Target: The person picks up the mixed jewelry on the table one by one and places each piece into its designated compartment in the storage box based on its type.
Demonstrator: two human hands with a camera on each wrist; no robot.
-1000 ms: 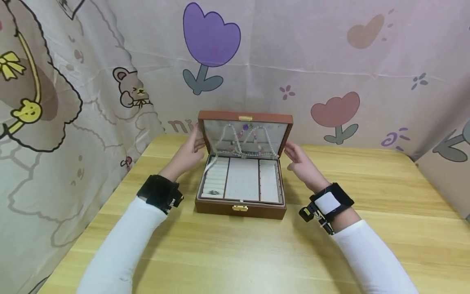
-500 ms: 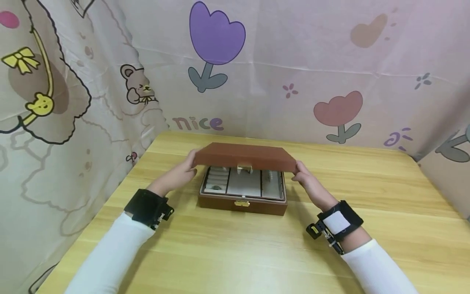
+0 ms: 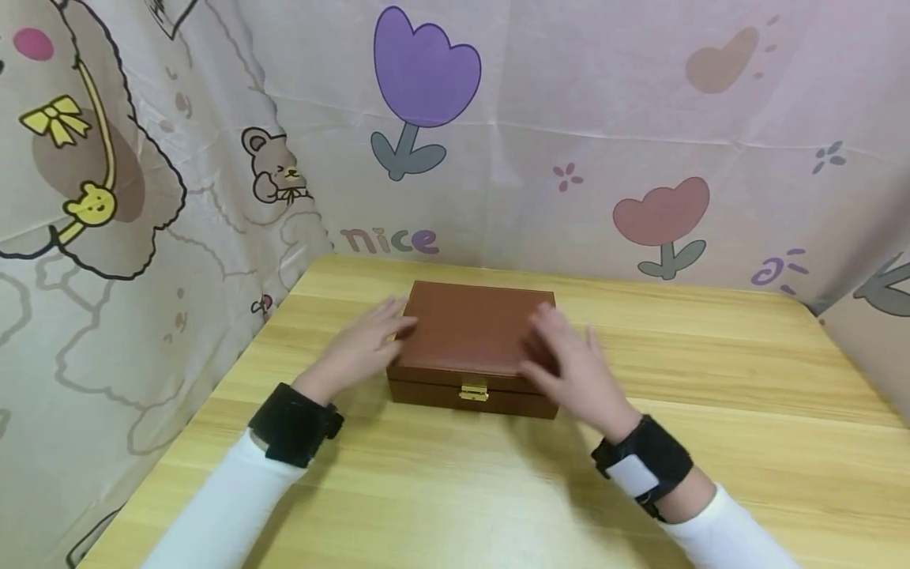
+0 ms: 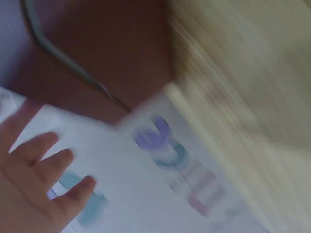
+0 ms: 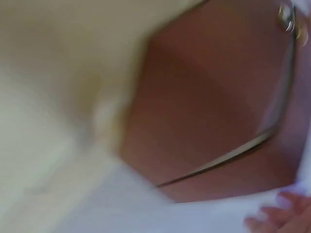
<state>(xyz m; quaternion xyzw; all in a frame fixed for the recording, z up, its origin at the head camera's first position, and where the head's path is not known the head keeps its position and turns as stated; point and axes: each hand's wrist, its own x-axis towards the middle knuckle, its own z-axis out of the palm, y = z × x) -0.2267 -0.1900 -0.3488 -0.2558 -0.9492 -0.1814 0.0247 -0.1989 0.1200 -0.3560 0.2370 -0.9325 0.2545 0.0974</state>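
Observation:
A brown jewelry box point(image 3: 476, 328) sits on the table with its lid down and a gold clasp point(image 3: 474, 392) at the front. My left hand point(image 3: 359, 348) is at the box's left edge, fingers extended; whether they touch it is unclear. My right hand point(image 3: 579, 375) hovers blurred over the lid's right side, fingers spread and holding nothing. In the left wrist view, the left hand's loosely bent fingers point(image 4: 41, 165) appear beside the box point(image 4: 102, 53). The right wrist view shows a thin seam between lid and base of the box point(image 5: 209, 97). Everything inside the box is hidden.
The wooden table point(image 3: 455, 482) extends around the box on all sides. Behind it hangs a printed cloth point(image 3: 526, 213) with tulips, and another patterned cloth point(image 3: 213, 261) drapes along the left edge. A dark cable point(image 3: 92, 537) lies at lower left.
The lid has come down from upright, covering the necklaces and compartments. Both hands held its sides on the way down, then let go. My right hand has moved inward over the lid.

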